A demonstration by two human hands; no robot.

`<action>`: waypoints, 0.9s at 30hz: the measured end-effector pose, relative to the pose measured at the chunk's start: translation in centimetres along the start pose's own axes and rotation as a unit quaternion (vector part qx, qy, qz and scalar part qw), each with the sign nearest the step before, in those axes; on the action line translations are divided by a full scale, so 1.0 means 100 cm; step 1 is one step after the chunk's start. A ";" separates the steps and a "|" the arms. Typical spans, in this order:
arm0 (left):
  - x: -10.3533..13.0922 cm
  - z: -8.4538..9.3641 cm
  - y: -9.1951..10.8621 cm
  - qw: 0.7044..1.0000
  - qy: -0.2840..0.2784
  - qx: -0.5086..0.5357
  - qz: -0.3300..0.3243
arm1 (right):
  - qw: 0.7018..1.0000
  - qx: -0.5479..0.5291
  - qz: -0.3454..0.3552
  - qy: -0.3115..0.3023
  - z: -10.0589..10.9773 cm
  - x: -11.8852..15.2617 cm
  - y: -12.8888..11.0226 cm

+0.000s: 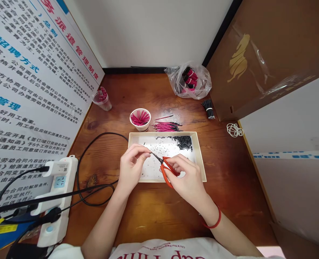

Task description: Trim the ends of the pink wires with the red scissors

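Observation:
My right hand [186, 174] grips a pair of scissors [165, 166] with orange handles, its dark blades aimed left and slightly up. At the blade tips, my left hand [134, 163] is closed in a pinch; whatever sits between its fingertips is too small to make out. Both hands are over a shallow cream box [201, 158] with a white inside. Short black pieces [184, 142] are heaped in its far right corner, and small dark bits are scattered across its bottom. Just beyond the box lies a pile of pink-and-black thin sticks or wires [166, 126].
A white cup [140, 127] holds pink pieces; a clear cup [102, 100] stands farther left. A plastic bag [189, 81] of bundles, a tied black bundle [208, 109] and white loops [234, 130] lie right. A power strip [58, 201] and black cable [80, 169] occupy the left.

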State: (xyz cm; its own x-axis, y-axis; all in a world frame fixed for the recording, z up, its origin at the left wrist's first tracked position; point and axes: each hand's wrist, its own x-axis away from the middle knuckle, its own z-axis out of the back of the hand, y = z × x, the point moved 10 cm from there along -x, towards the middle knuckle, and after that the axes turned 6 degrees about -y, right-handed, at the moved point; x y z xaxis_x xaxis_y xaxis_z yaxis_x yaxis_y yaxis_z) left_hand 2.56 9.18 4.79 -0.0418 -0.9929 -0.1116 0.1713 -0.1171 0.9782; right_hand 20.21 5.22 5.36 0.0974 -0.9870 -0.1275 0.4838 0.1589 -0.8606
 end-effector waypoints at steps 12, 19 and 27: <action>0.000 -0.001 0.000 1.000 -0.006 -0.003 0.019 | 1.000 0.009 -0.007 -0.006 0.004 -0.001 -0.007; 0.000 -0.001 0.001 1.000 -0.008 -0.013 0.016 | 1.000 0.010 -0.008 -0.009 0.002 -0.001 -0.006; -0.001 -0.001 0.003 1.000 -0.011 -0.010 0.010 | 1.000 0.017 -0.010 -0.006 0.003 -0.001 -0.003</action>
State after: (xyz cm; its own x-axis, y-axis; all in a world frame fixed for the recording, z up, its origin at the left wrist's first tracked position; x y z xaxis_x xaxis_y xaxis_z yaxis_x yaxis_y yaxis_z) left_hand 2.71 9.20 5.05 -0.0594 -0.9943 -0.0887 0.1923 -0.0986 0.9764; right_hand 20.30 5.31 5.73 0.0971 -0.9897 -0.1052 0.5154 0.1404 -0.8453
